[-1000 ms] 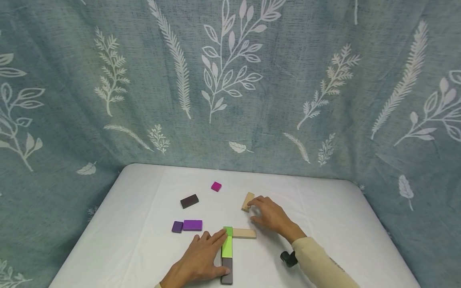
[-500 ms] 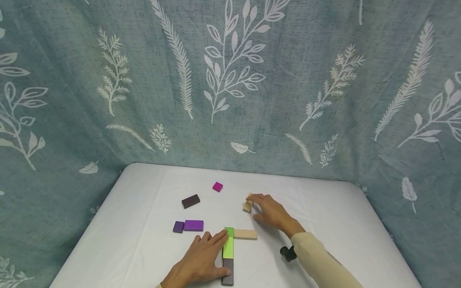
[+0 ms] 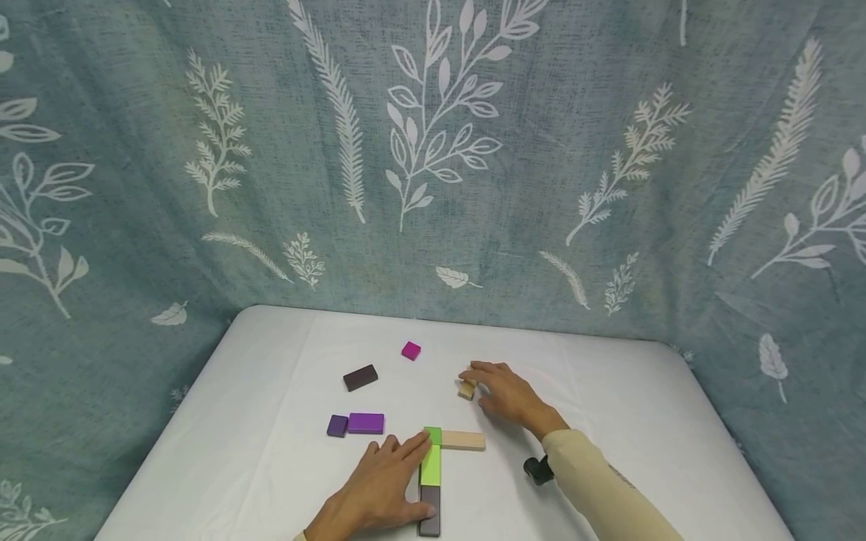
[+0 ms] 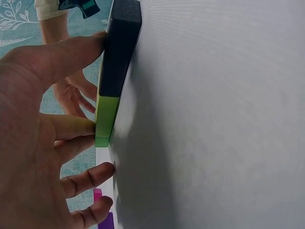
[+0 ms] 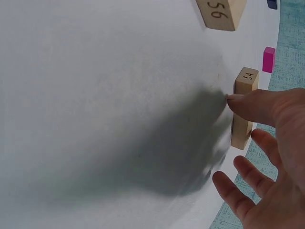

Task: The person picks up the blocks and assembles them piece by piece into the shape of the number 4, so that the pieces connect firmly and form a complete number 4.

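Observation:
My left hand (image 3: 383,481) lies beside a line of flat blocks, fingers mostly straight. Its index fingertip touches the green block (image 3: 434,433) and lime block (image 3: 430,466); its thumb rests at the dark grey block (image 3: 429,511). In the left wrist view, the thumb (image 4: 71,55) lies along the dark block's side. My right hand (image 3: 507,394) is bent over a small pale wooden block marked 54 (image 5: 247,76), pinching it between thumb (image 5: 252,102) and index finger. The fingers hide part of that block in the head view.
Another wooden block (image 3: 463,441) extends right from the green one. To the left lie a purple block (image 3: 366,424) and a dark purple square (image 3: 337,426). Farther back are a dark brown block (image 3: 361,378) and a magenta cube (image 3: 410,351). A patterned curtain (image 3: 379,248) backs the white table.
My right hand has moved slightly left, its fingers now reaching over the wooden block and covering more of it. The left hand holds its place.

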Available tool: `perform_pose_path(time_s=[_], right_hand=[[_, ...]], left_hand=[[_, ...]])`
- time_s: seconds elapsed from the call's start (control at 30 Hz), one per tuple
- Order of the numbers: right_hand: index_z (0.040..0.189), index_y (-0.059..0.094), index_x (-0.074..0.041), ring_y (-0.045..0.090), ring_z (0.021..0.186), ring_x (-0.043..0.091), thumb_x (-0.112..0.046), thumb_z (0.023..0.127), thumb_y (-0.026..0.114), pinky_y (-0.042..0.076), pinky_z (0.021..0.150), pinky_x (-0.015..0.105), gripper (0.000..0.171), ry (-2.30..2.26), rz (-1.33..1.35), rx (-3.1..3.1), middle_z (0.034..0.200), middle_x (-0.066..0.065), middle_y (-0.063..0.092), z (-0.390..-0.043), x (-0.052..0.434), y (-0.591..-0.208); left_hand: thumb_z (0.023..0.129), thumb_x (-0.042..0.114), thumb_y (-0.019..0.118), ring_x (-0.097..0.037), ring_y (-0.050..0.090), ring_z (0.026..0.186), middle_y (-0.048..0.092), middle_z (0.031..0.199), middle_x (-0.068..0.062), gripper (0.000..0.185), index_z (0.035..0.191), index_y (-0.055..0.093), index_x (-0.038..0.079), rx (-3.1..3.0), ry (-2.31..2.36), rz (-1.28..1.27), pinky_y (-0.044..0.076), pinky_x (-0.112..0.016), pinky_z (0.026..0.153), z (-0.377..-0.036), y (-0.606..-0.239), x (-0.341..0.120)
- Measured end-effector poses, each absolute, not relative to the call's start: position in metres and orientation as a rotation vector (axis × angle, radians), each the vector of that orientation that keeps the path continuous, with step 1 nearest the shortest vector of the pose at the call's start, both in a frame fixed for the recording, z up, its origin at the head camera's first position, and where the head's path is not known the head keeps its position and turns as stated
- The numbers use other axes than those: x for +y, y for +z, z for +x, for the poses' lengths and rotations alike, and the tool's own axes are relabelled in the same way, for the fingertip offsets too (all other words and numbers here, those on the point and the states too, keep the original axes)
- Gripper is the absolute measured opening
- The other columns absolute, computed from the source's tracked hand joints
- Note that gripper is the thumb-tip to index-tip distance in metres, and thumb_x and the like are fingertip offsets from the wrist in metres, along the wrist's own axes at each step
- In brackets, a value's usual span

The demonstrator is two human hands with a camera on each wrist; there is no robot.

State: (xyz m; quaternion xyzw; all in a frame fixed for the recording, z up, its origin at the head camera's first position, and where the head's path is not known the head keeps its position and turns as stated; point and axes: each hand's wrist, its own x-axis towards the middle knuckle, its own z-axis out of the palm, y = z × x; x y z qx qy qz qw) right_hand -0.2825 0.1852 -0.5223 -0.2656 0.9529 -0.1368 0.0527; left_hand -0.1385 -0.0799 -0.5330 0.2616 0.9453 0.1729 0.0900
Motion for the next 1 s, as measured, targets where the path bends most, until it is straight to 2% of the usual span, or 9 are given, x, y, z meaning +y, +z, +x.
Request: perform_pose_path(time_s=[0.2,0.47,0.6,0.83,1.0], right_hand=[[0.137,0.063,-0.022,0.047,0.134,0.038,-0.007,0.095,0.070,0.044,0.100,0.058,0.045,-0.388,-0.838,2.919,0.153,0.011,0.047,-0.287,0.183,-0.523],[0.135,0.064,-0.021,0.048,0.132,0.040,-0.010,0.095,0.070,0.045,0.097,0.059,0.042,-0.381,-0.896,2.927,0.152,0.014,0.047,-0.295,0.181,-0.522],[0.138,0.062,-0.020,0.046,0.134,0.041,-0.015,0.092,0.075,0.045,0.098,0.060,0.048,-0.391,-0.848,2.900,0.154,0.015,0.045,-0.296,0.180,-0.520],[0.144,0.055,-0.016,0.044,0.136,0.044,-0.031,0.083,0.085,0.043,0.100,0.061,0.070,-0.419,-0.752,2.854,0.153,0.022,0.043,-0.296,0.179,-0.519],[0.143,0.057,-0.018,0.045,0.136,0.042,-0.035,0.082,0.085,0.040,0.102,0.062,0.069,-0.397,-0.720,2.847,0.153,0.021,0.043,-0.297,0.178,-0.521]], left_hand=[[0.080,0.069,0.069,-0.022,0.050,0.116,0.036,0.161,0.006,0.095,0.155,0.043,0.016,2.816,0.503,0.784,0.040,-0.044,0.093,-0.139,-0.535,-0.081],[0.081,0.069,0.069,-0.021,0.051,0.115,0.036,0.161,0.006,0.095,0.155,0.043,0.016,2.808,0.507,0.783,0.041,-0.044,0.092,-0.139,-0.534,-0.081],[0.081,0.069,0.069,-0.020,0.051,0.114,0.036,0.161,0.006,0.095,0.155,0.043,0.017,2.808,0.506,0.787,0.041,-0.044,0.091,-0.140,-0.534,-0.080],[0.080,0.070,0.069,-0.020,0.051,0.115,0.036,0.161,0.007,0.094,0.155,0.044,0.017,2.817,0.501,0.784,0.040,-0.043,0.091,-0.139,-0.534,-0.080],[0.080,0.069,0.069,-0.021,0.051,0.115,0.036,0.161,0.007,0.094,0.155,0.043,0.018,2.807,0.507,0.773,0.041,-0.045,0.092,-0.138,-0.532,-0.080]])
